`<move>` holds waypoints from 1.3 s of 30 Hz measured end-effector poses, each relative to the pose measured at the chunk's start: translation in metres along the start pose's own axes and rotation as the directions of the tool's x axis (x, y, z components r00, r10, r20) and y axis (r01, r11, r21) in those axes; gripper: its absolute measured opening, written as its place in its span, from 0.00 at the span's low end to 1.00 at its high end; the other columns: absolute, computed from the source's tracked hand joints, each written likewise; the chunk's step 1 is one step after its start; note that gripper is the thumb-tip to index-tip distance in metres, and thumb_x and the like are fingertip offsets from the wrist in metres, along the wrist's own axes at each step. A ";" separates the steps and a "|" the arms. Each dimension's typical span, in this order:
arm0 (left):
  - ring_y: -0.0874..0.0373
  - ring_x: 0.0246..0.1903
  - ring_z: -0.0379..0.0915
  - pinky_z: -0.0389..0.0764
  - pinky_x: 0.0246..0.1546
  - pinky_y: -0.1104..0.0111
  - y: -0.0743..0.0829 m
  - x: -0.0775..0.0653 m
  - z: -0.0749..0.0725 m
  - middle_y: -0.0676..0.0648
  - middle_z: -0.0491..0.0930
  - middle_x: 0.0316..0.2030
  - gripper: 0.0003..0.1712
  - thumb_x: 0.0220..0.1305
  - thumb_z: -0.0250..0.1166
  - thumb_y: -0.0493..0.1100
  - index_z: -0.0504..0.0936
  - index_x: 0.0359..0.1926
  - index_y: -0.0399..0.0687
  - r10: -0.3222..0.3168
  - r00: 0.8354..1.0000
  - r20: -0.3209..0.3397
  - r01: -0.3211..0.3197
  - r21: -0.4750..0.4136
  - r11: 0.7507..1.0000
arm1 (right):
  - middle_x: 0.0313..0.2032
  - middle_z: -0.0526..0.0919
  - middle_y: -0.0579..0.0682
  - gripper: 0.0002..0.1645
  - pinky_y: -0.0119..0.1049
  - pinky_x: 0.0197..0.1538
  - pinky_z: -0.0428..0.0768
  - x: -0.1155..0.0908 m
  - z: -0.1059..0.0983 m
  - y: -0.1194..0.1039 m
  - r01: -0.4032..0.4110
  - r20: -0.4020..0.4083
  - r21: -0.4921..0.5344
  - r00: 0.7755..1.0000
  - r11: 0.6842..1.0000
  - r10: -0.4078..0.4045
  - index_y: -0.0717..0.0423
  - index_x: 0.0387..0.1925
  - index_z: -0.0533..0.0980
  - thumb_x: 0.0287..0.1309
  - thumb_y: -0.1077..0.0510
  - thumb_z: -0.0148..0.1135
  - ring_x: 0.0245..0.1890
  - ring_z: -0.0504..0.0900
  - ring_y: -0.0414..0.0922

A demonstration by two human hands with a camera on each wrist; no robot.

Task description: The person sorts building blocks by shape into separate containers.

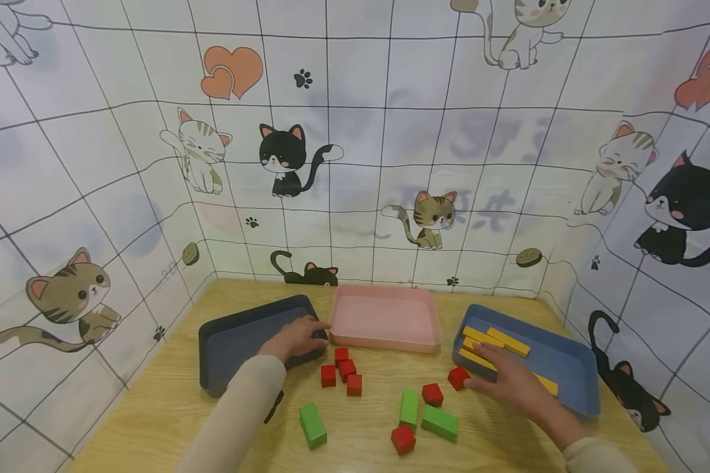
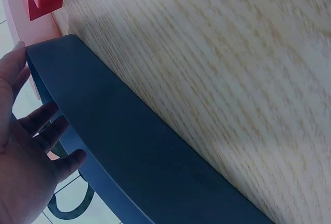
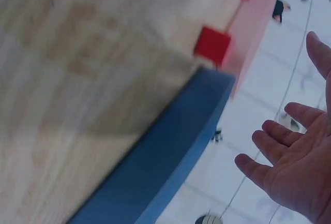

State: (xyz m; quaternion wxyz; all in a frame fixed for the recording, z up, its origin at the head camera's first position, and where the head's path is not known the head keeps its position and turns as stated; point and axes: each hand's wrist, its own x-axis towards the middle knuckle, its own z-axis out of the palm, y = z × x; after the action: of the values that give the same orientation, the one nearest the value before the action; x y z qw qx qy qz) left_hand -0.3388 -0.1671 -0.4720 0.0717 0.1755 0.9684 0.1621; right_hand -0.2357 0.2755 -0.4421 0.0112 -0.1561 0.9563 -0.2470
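Observation:
My left hand (image 1: 296, 338) is at the right end of a dark navy tray (image 1: 236, 345). The left wrist view shows its fingers (image 2: 49, 133) loosely spread over the tray's rim, one fingertip right at the corner, with nothing held. My right hand (image 1: 509, 381) hovers over the left part of a blue tray (image 1: 574, 371), and several yellow blocks (image 1: 511, 343) lie in that tray, partly hidden by the hand. In the right wrist view the fingers (image 3: 271, 146) are spread and empty. A red cube (image 1: 458, 378) sits beside the right thumb.
A pink tray (image 1: 384, 318) stands between the other two at the back. A cluster of red cubes (image 1: 347, 369) lies before it. Nearer are green blocks (image 1: 313, 425) and more red cubes (image 1: 403, 439) on the wooden table (image 1: 355, 453). Cat-printed cloth (image 1: 361, 164) walls the sides.

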 end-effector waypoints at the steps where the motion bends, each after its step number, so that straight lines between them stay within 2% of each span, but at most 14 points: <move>1: 0.38 0.64 0.65 0.66 0.61 0.40 0.000 0.000 0.000 0.37 0.70 0.63 0.26 0.68 0.65 0.51 0.77 0.66 0.56 0.002 1.000 -0.002 -0.002 0.000 1.000 | 0.67 0.63 0.72 0.52 0.69 0.54 0.70 -0.001 0.004 -0.002 0.007 0.010 0.020 1.000 1.000 -0.007 0.64 0.70 0.65 0.55 0.36 0.69 0.64 0.63 0.73; 6: 0.39 0.63 0.66 0.66 0.60 0.40 0.001 -0.001 0.000 0.37 0.71 0.63 0.26 0.68 0.65 0.51 0.77 0.65 0.55 0.003 1.000 -0.008 -0.003 -0.003 1.000 | 0.65 0.70 0.65 0.48 0.64 0.57 0.72 -0.007 0.025 -0.010 -0.001 0.057 0.063 0.998 0.998 -0.003 0.59 0.68 0.70 0.53 0.36 0.71 0.62 0.70 0.66; 9: 0.39 0.64 0.66 0.65 0.61 0.40 0.001 0.000 0.000 0.37 0.70 0.63 0.27 0.68 0.65 0.52 0.76 0.66 0.56 -0.008 1.000 -0.002 0.008 0.000 1.000 | 0.61 0.74 0.61 0.46 0.61 0.55 0.75 -0.011 0.034 -0.012 0.002 0.083 0.070 0.997 0.998 -0.008 0.58 0.65 0.73 0.50 0.38 0.74 0.58 0.75 0.61; 19: 0.39 0.64 0.64 0.62 0.62 0.37 0.001 0.001 -0.001 0.38 0.71 0.62 0.27 0.68 0.65 0.53 0.76 0.66 0.58 -0.024 1.000 0.012 0.024 0.020 1.000 | 0.64 0.70 0.67 0.44 0.66 0.60 0.68 -0.016 0.048 -0.012 -0.015 0.088 0.048 0.996 0.999 0.010 0.56 0.62 0.77 0.48 0.37 0.74 0.64 0.67 0.68; 27: 0.38 0.66 0.62 0.62 0.62 0.38 0.002 0.001 -0.001 0.38 0.69 0.64 0.27 0.68 0.64 0.53 0.75 0.67 0.59 -0.030 0.999 0.028 0.029 0.019 0.999 | 0.63 0.73 0.63 0.39 0.63 0.60 0.69 -0.013 0.052 -0.012 0.027 0.042 0.051 0.999 0.998 -0.029 0.57 0.62 0.76 0.57 0.38 0.68 0.62 0.71 0.65; 33: 0.37 0.67 0.61 0.62 0.63 0.38 0.001 0.000 0.000 0.37 0.69 0.65 0.27 0.69 0.64 0.53 0.75 0.67 0.58 -0.025 0.999 0.023 0.025 0.012 1.000 | 0.57 0.80 0.58 0.34 0.59 0.55 0.75 -0.003 0.058 -0.011 0.149 0.004 0.026 0.989 0.988 -0.149 0.59 0.60 0.77 0.60 0.42 0.67 0.55 0.78 0.59; 39: 0.38 0.66 0.61 0.62 0.63 0.38 0.000 0.000 -0.001 0.37 0.69 0.64 0.28 0.67 0.65 0.52 0.76 0.67 0.57 -0.027 1.000 0.010 0.027 0.012 1.000 | 0.53 0.83 0.56 0.29 0.57 0.55 0.76 0.005 0.063 -0.014 0.182 -0.001 0.016 0.983 0.983 -0.182 0.61 0.58 0.78 0.60 0.48 0.69 0.54 0.80 0.58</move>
State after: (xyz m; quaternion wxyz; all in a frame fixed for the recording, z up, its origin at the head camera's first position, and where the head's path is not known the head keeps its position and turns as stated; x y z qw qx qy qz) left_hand -0.3391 -0.1668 -0.4712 0.0779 0.1636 0.9712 0.1545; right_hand -0.2306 0.2330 -0.4909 -0.0102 -0.2427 0.9360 -0.2547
